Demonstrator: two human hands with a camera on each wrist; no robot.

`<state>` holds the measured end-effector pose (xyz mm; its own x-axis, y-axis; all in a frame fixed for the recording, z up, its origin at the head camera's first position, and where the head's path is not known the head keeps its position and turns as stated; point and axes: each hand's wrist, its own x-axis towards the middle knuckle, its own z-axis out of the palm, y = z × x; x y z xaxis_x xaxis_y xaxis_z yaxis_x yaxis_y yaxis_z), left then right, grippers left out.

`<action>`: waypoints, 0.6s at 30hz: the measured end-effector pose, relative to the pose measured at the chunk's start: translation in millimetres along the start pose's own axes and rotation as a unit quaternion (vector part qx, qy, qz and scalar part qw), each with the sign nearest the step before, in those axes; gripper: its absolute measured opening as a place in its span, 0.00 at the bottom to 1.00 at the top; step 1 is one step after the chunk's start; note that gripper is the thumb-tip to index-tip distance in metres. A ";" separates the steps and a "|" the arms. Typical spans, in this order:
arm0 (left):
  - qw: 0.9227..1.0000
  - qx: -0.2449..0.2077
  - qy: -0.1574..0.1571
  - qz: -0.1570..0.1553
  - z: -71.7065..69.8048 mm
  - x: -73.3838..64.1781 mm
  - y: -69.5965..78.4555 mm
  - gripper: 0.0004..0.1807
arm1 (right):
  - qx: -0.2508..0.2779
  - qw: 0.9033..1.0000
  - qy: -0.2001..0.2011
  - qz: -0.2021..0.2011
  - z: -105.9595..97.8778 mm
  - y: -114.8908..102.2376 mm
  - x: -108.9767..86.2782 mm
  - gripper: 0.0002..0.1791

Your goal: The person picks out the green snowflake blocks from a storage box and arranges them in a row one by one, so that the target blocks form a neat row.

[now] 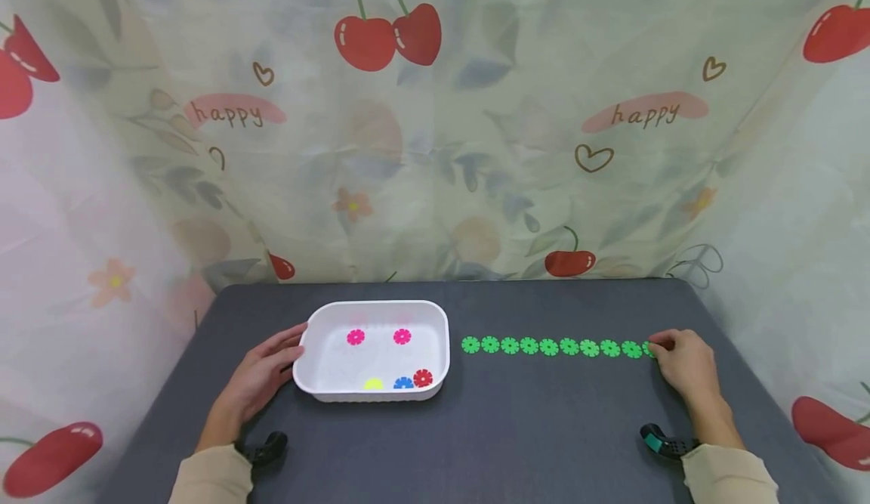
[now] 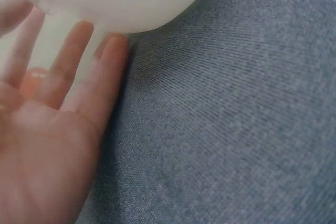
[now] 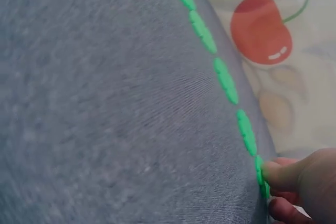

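Note:
A white plastic tub stands left of centre on the dark grey table. My left hand rests against the tub's left side, its fingers fairly straight and fingertips at the wall, as the left wrist view also shows. To the right of the tub runs a row of green slotted flower discs, lying nearly edge to edge. At the row's right end my right hand pinches the last green slotted disc between thumb and fingers. That disc is partly hidden by the fingertips.
Inside the tub lie two pink discs, a red disc, a blue disc and a yellow disc. A printed cloth hangs behind the table's far edge and along both sides.

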<state>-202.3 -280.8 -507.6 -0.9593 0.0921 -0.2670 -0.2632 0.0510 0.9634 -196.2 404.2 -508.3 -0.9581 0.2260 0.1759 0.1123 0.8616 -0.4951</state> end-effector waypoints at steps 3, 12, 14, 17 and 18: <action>1.000 0.001 0.001 0.002 -0.3 0.1 0.8 0.35 | -0.004 1.000 0.008 -0.015 1.1 0.4 2.2 0.13; 0.992 0.122 0.016 0.011 3.6 -0.3 17.7 0.35 | -0.031 0.999 -0.003 -0.025 0.9 -11.0 -3.9 0.20; 0.985 0.168 0.026 0.014 6.2 -1.0 25.8 0.33 | -0.041 0.999 -0.005 -0.032 0.3 -19.3 -3.2 0.22; 0.972 0.232 0.040 0.021 13.2 -1.0 40.6 0.29 | -0.043 0.998 -0.001 -0.039 -1.6 -35.0 -1.8 0.22; 0.966 0.253 0.044 0.026 16.1 -0.9 46.1 0.28 | -0.041 0.998 0.001 -0.042 -2.4 -40.8 -1.5 0.23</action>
<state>-212.0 -262.6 -463.4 -0.9809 0.0239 -0.1930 -0.1513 0.5304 0.8341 -198.7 369.9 -486.3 -0.9644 0.1519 0.2165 0.0523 0.9121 -0.4067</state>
